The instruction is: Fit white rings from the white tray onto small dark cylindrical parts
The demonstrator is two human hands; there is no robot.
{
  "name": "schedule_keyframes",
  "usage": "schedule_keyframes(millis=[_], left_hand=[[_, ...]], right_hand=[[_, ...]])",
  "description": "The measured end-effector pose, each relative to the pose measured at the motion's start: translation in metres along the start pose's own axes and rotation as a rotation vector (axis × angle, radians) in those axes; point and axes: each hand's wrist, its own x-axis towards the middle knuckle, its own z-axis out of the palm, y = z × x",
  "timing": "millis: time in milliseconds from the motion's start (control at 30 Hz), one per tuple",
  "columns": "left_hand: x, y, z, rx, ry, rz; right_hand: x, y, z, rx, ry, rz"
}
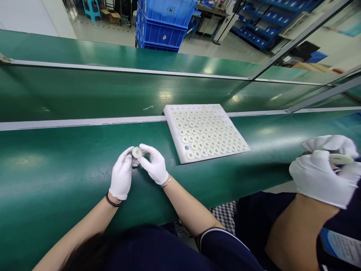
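Note:
Both my hands wear white gloves and meet over the green work surface [56, 177]. Between their fingertips they hold a small white ring-shaped part [137, 152]. My left hand [122, 175] pinches it from the left, my right hand [154, 164] from the right. To the right of my hands lies a white tray [172, 113] filled with several rows of similar white ring parts [203, 131]; one hole near its front left corner is empty.
A co-worker's gloved hands [324, 173] hold a pale object at the right edge. A green conveyor belt [84, 94] with metal rails runs behind the tray. Stacked blue crates [162, 24] and blue shelving [267, 19] stand beyond it.

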Motion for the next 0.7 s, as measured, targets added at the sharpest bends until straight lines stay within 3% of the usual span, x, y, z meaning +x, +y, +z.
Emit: schedule_keyframes(millis=[133,267,567,700], left_hand=[[0.0022,0.0018,0.003,-0.266,-0.091,-0.1],[0.0025,0.0043,0.0042,-0.344,-0.136,-0.136],[0.0028,0.002,0.0015,-0.325,-0.062,-0.134],[0.0012,0.0022,0.0007,-0.135,-0.03,-0.075]], right_hand=[[-0.001,0.0021,-0.0025,-0.006,-0.026,-0.033],[-0.0005,0.0014,-0.0042,-0.027,-0.049,-0.035],[0.0004,-0.0049,-0.0047,-0.038,-0.054,-0.187],[0.0019,-0.0026,-0.0071,-0.07,-0.052,-0.2]])
